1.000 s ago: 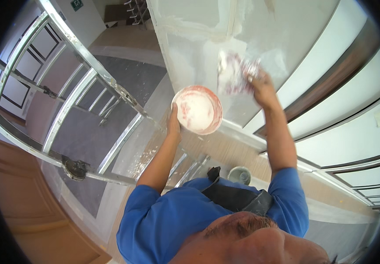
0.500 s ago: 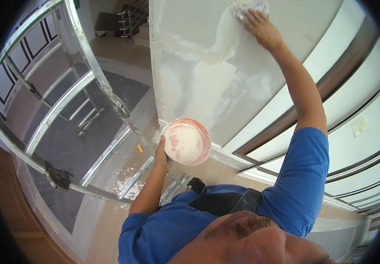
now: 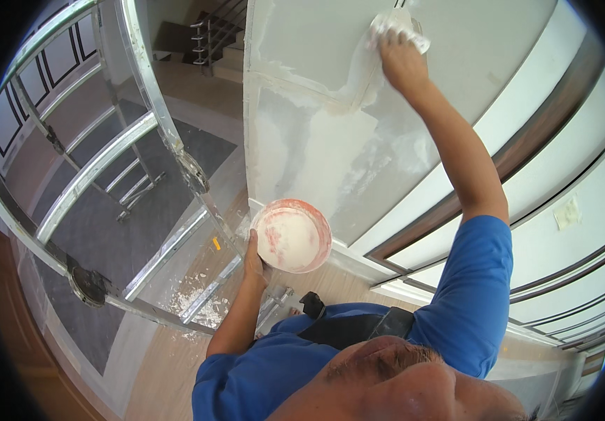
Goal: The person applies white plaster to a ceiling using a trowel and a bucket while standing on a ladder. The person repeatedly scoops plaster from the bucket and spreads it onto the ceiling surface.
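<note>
Presently, the right hand (image 3: pixel 403 62), outstretched toward one o'clock, clamps its fingers on a whitish bundle (image 3: pixel 386 21); the left hand (image 3: pixel 252 261) clasps a bowl (image 3: pixel 309 208) from eight o'clock.

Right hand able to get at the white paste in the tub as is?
Probably yes: the left hand holds the tub open side up, and nothing visible covers the white paste. The right hand, up at the wall, would need to come down.
</note>
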`<state>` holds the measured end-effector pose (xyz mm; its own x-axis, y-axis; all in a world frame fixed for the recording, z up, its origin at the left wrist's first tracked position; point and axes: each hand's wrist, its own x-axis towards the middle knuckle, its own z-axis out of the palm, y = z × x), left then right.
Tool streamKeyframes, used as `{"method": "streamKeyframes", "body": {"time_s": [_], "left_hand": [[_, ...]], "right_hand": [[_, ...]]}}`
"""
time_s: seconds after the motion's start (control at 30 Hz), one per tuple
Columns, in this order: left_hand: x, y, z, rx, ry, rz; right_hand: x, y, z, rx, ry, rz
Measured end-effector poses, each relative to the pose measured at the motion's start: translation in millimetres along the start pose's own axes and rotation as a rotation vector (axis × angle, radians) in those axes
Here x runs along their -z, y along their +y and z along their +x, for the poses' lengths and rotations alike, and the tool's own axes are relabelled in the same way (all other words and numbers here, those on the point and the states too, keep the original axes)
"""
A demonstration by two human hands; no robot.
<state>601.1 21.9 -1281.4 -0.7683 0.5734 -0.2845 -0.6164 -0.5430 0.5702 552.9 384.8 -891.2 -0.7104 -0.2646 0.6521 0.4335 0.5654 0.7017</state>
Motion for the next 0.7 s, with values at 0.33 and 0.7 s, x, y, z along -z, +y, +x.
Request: {"method": "streamKeyframes", "body": {"time_s": [0.33, 0.7], "left_hand": [[18, -10, 6, -0.022, 0.034, -0.046], [13, 15, -3, -0.074, 0.043, -0.032]], "right_hand": [[8, 129, 54, 0.232, -0.055, 0.055], [62, 115, 37, -0.171, -0.143, 0.073]]}}
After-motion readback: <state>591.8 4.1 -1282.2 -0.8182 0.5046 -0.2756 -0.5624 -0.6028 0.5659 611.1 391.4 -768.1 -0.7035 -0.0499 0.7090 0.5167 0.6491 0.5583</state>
